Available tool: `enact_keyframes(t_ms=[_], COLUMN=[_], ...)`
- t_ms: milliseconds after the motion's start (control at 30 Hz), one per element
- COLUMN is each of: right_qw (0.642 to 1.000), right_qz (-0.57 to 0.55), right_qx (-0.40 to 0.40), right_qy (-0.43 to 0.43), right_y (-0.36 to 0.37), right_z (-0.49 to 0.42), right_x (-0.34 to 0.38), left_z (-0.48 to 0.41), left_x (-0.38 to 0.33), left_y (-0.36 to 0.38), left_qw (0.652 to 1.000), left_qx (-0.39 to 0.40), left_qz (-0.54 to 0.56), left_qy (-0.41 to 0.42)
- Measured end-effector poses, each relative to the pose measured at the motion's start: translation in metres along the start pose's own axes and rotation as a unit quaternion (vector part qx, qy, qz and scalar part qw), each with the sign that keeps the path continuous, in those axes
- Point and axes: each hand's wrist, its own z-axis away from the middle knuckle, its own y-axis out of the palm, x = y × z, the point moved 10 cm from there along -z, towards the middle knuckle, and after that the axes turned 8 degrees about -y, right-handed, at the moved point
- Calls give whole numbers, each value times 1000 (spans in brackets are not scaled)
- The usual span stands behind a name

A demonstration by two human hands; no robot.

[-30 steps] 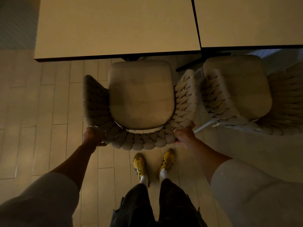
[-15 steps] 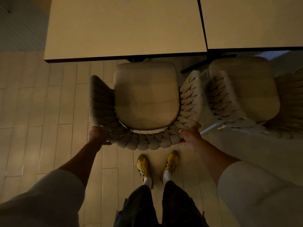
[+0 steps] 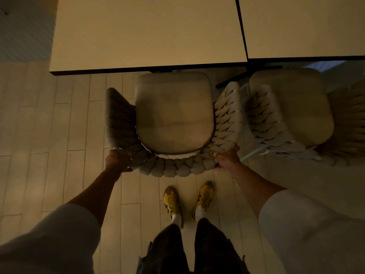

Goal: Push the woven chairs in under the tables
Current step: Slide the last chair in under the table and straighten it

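Observation:
A beige woven chair (image 3: 174, 113) with a padded seat stands in front of me, facing a pale square table (image 3: 146, 34). The seat's front edge lies just at the table's near edge. My left hand (image 3: 117, 160) grips the left end of the braided backrest. My right hand (image 3: 227, 160) grips its right end. A second woven chair (image 3: 290, 111) stands to the right, turned at an angle, its front partly under a second table (image 3: 302, 26).
Pale plank flooring lies on all sides, with open floor to the left of the chair. Dark table legs (image 3: 233, 80) show between the two chairs. My feet in yellow shoes (image 3: 188, 198) stand just behind the backrest.
The chair has slid a little forward toward the table, and I have followed it. Both hands have kept their grip on the backrest.

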Motion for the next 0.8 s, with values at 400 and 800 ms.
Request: enact_keyframes(t_ms=[400, 800], right_qw=[1000, 1000], right_qz=[5, -13], right_qx=[8, 8], right_qy=[0, 2], right_y=[-3, -102], right_z=[6, 37], right_x=[-1, 5], left_z=[-11, 50], left_x=[11, -61], left_y=[5, -3], left_qw=[1000, 972], left_qx=[7, -137], left_qz=[-7, -160], left_qy=[-16, 104])
